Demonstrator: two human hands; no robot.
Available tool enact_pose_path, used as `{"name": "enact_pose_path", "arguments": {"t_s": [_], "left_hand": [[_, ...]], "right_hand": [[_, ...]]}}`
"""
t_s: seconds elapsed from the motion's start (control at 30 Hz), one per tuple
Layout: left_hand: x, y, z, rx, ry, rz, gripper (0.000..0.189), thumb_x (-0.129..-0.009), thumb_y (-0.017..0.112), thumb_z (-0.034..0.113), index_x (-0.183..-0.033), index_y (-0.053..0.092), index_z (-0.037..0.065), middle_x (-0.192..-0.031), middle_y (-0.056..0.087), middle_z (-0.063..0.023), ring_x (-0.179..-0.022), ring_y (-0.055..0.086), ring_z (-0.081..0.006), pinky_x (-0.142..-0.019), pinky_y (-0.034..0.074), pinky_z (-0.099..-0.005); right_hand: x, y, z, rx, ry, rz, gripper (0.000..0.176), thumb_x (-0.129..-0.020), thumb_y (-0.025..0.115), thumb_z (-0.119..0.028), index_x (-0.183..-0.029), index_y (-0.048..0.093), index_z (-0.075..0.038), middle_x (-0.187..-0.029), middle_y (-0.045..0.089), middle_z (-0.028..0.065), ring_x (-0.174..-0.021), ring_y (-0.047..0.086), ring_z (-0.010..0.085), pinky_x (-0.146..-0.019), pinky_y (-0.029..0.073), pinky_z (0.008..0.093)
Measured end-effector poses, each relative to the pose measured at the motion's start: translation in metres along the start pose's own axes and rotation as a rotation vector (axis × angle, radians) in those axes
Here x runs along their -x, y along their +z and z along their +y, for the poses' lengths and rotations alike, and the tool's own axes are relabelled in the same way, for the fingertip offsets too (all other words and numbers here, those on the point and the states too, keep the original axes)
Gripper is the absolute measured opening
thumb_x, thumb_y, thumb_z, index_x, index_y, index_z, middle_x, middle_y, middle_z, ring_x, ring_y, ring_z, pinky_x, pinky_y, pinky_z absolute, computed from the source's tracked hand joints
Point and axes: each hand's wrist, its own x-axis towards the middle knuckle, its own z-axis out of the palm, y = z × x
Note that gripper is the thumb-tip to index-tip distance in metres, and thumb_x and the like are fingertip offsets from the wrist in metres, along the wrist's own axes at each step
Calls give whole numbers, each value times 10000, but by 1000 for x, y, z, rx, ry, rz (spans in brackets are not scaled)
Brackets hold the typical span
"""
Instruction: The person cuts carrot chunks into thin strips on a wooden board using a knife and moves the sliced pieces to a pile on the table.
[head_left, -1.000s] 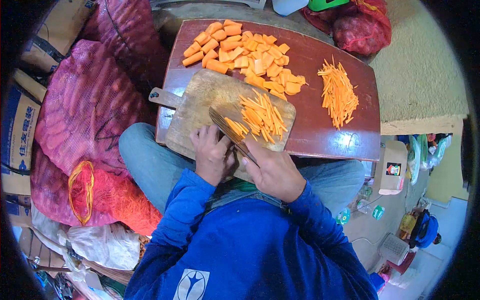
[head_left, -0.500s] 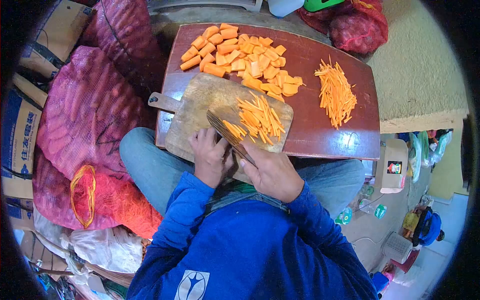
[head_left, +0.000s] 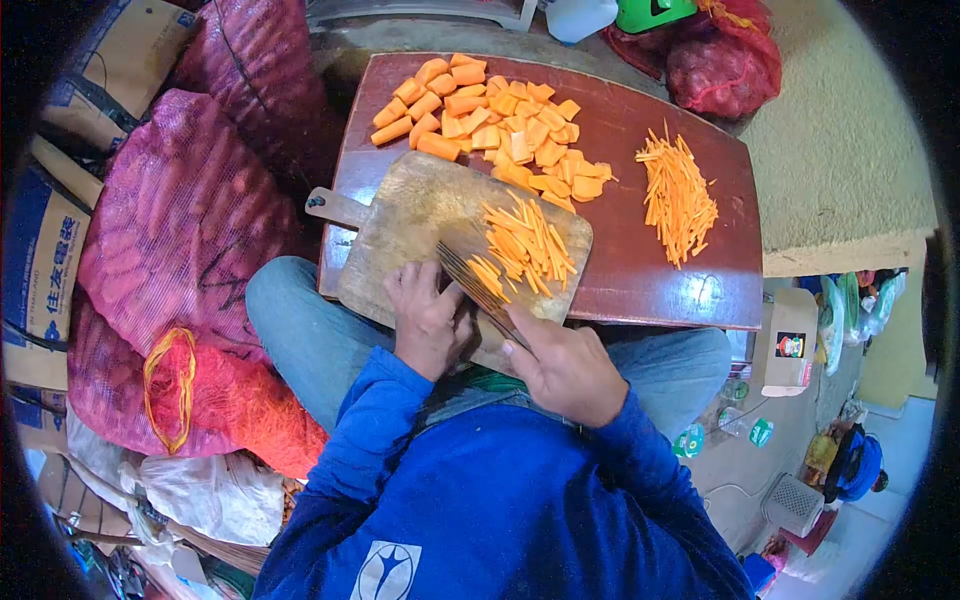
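A wooden cutting board (head_left: 395, 215) lies on the red-brown tabletop in front of me. My right hand (head_left: 568, 365) is wrapped round the handle of a knife (head_left: 470, 278), whose dark blade slants up and left across the board. Left of the blade, my left hand (head_left: 428, 318) presses curled fingers on the board's near edge; what lies under the fingertips is hidden. Cut carrot sticks (head_left: 528, 245) lie heaped on the board, just right of the blade. Beyond the board are carrot chunks (head_left: 425, 105) and flat carrot slices (head_left: 540, 135).
At the right of the table (head_left: 690, 300) rests a pile of thin carrot strips (head_left: 678, 195). Mesh sacks (head_left: 185, 230) full of carrots crowd the left side. Another red net sack (head_left: 725, 70) sits past the far right corner. My crossed legs (head_left: 305, 320) are under the near edge.
The knife and my right hand have shifted a little to the right, by the stick heap. My left hand stays curled on the board. The whole view has moved slightly.
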Motion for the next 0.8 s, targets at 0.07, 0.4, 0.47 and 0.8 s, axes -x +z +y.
{"name": "enact_pose_path", "arguments": {"t_s": [0.07, 0.4, 0.47, 0.8], "left_hand": [[-1, 0, 1, 10, 1, -2, 365, -688, 794, 130, -1050, 750, 103, -1092, 606, -148, -1039, 566, -371, -920, 395, -528], [1, 2, 0, 21, -8, 10, 366, -692, 801, 96, -1056, 764, 96, -1055, 614, -123, -1019, 577, -340, -938, 402, -507], [0, 1, 0, 18, -5, 30, 367, -694, 802, 92, -1059, 768, 99, -1052, 614, -118, -1013, 575, -335, -936, 402, -502], [-1, 3, 1, 45, 11, 32, 346, -686, 792, 92, -1031, 767, 91, -968, 609, -95, -1009, 590, -329, -910, 399, -497]], "right_hand": [[10, -9, -2, 11, 23, -20, 446, -1058, 636, -290, -1386, 536, -5, -930, 748, 266, -788, 743, 467, -659, 587, 577], [-19, 10, 8, -39, -43, -2, 434, -1055, 634, -256, -1388, 541, 7, -951, 750, 276, -792, 740, 477, -656, 584, 581], [-18, 7, 10, -46, -70, 50, 404, -1062, 622, -252, -1362, 547, 8, -957, 749, 277, -824, 741, 475, -689, 588, 567], [-22, 10, 5, -22, -67, 57, 376, -1060, 624, -251, -1328, 561, 5, -926, 749, 243, -796, 743, 449, -659, 583, 547]]}}
